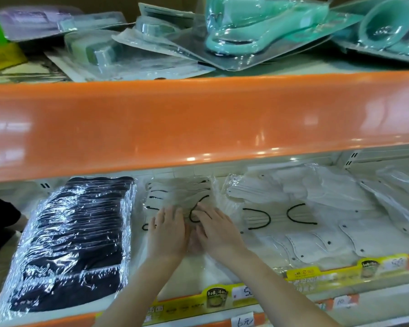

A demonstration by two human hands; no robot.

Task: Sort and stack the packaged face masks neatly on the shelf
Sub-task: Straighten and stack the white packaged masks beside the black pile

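Pressing down with flat, nearly straight fingers, my left hand and right hand lie side by side, palms down, on the middle stack of white masks with black ear loops. Neither hand grips anything that I can see; the thumbs almost meet over the clear wrapper. I judge this flat press is meant to square the slippery packets and push trapped air out so the pile sits level.

Left of my hands, the stack of black masks already stands tidy, its film edges lined up. To the right, the loose white masks sprawl at mixed angles, overlapping, so that part of the sorting looks undone.

All of this rests on the lower shelf, behind the yellow price strip. Above, the orange shelf edge carries teal plastic items in blister packs, no part of my job.
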